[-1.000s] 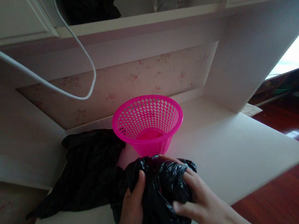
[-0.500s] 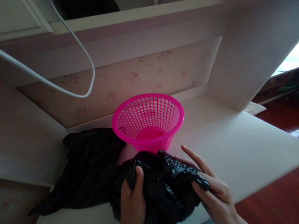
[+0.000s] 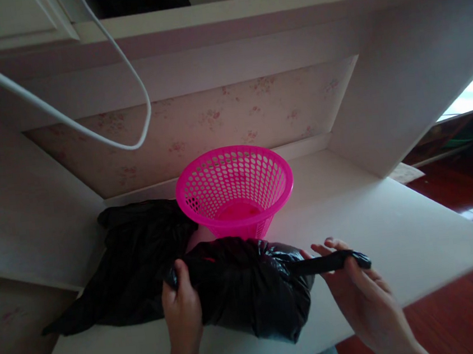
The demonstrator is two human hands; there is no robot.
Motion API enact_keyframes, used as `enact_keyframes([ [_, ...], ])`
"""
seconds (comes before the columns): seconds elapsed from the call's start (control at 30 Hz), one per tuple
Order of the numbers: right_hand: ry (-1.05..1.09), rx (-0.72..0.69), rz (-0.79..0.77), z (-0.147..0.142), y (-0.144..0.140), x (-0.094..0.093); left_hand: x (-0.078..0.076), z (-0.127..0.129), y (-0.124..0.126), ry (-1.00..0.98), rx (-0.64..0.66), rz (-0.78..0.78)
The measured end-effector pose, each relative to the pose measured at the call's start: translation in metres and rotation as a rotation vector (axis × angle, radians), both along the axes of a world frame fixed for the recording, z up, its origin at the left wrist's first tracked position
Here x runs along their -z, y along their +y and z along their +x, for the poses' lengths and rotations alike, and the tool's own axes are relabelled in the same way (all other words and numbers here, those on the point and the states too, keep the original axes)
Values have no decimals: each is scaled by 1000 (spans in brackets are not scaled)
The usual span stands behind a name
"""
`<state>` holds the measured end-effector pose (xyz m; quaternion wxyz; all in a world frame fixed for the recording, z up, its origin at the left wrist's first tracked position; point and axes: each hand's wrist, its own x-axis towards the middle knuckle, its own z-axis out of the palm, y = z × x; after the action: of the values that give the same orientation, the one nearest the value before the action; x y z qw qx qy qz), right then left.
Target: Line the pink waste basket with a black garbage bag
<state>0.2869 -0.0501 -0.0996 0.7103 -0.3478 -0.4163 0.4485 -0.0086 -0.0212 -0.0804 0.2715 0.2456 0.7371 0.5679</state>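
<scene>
Bag [image 3: 248, 288] is lying crosswise on the desk [image 3: 372, 224] before the pink basket [image 3: 234, 191], pinched by left hand [image 3: 182, 312] and right hand [image 3: 361, 293] at opposite ends (right end stretched thin).

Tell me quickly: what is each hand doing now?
Left hand: closed on the black bag.
Right hand: holding the bag's pulled-out strip.

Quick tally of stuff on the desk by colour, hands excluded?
Pink: 1, the basket
Black: 2, the bag pulled between left hand and right hand, plus the flat black sheet
Total: 3
</scene>
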Motion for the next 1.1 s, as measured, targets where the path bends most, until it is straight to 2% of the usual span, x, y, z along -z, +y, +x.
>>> enact_keyframes([
  [0.1,-124,-6,149,1,3,-2,-12,5,-12,-15,-51,24],
  [0.17,-313,-107,177,-1,4,-4,-22,12,-19,-133,45,178],
  [0.23,-598,-236,170,-6,7,-6,-28,17,-24,-293,206,389],
  [0.27,-740,-284,184,-8,8,-7,-28,17,-26,-361,273,458],
  [0.33,-943,-316,275,-15,11,-9,-22,10,-26,-419,391,457],
  [0.43,-1036,-261,425,-23,17,-13,-1,-14,-22,-263,603,345],
  [0.53,-986,-221,444,-30,21,-18,20,-34,-19,137,863,397],
  [0.63,-855,-194,336,-37,21,-19,34,-30,-19,553,1081,469],
  [0.77,-593,-179,114,-46,17,-16,45,-5,-25,773,1096,554],
  [0.9,-291,-110,-55,-45,15,-7,54,-7,-19,964,1032,645],
  [1.0,-229,-118,-126,-38,15,2,62,-18,-8,1143,948,706],
  [1.1,-224,-118,-140,-31,17,9,63,-20,-5,1198,884,695],
])
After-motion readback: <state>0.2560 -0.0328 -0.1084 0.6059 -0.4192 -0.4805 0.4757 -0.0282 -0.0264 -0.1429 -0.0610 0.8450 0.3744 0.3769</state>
